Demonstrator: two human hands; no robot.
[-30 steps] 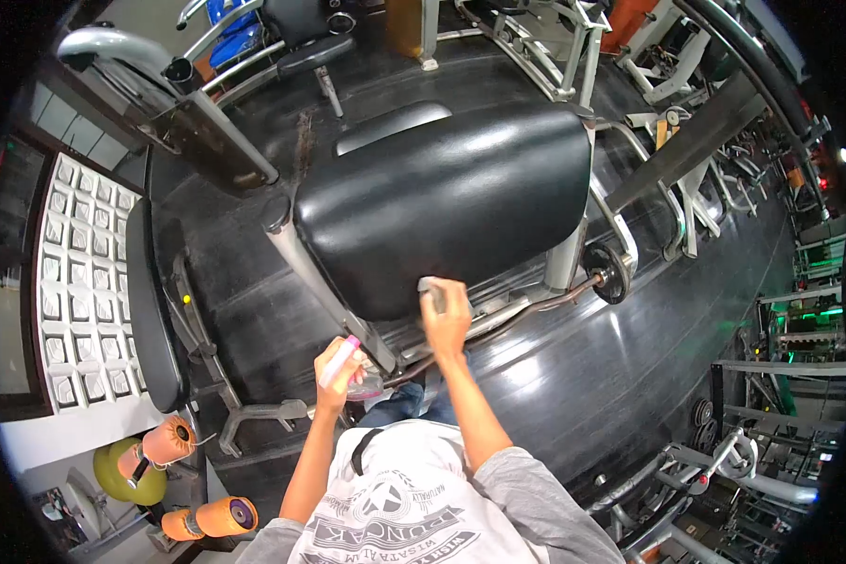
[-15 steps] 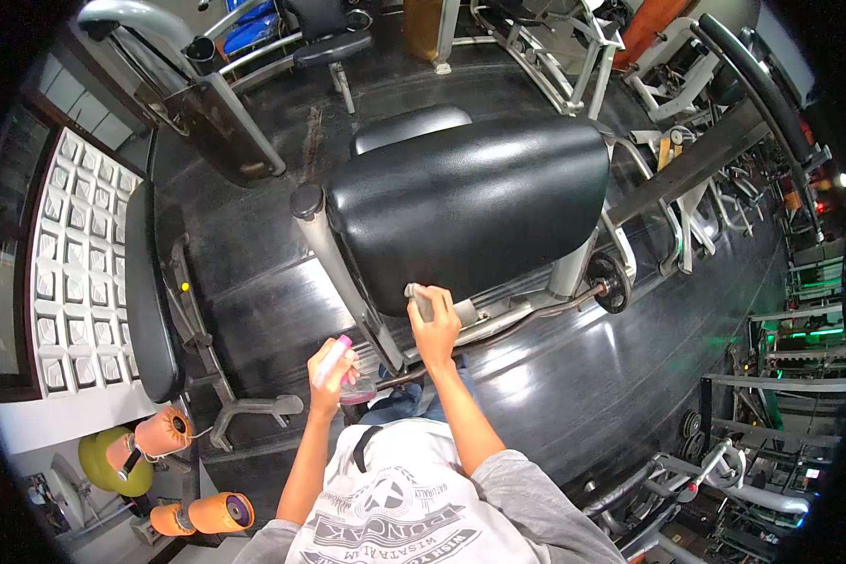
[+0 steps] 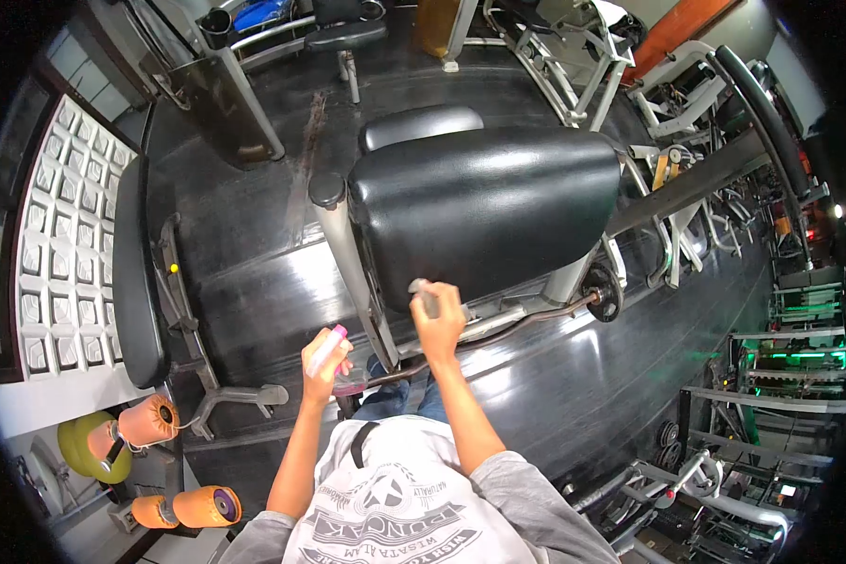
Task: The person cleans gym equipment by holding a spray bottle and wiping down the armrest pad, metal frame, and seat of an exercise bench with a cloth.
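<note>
My left hand [image 3: 325, 365] is wrapped round a spray bottle [image 3: 331, 350] with a pink and white top; its clear lower part shows below the fingers. A grey cloth [image 3: 427, 299] is pinched in my right hand [image 3: 440, 318], at the near lower edge of a black padded bench [image 3: 489, 202]. Whether the cloth touches the pad cannot be made out. Beneath the pad's near side runs a curved bar [image 3: 526, 320] with a small weight plate at its right end.
A grey post [image 3: 343, 254] rises at the bench's left end. Farther left stands another black pad [image 3: 136, 273] on a frame. Orange foam rollers [image 3: 202, 508] are at the lower left. Weight machines and racks [image 3: 761, 404] line the right side.
The view has shifted, so the bench appears farther right. My right hand with the cloth has moved left along the pad's near edge. My left hand still holds the bottle.
</note>
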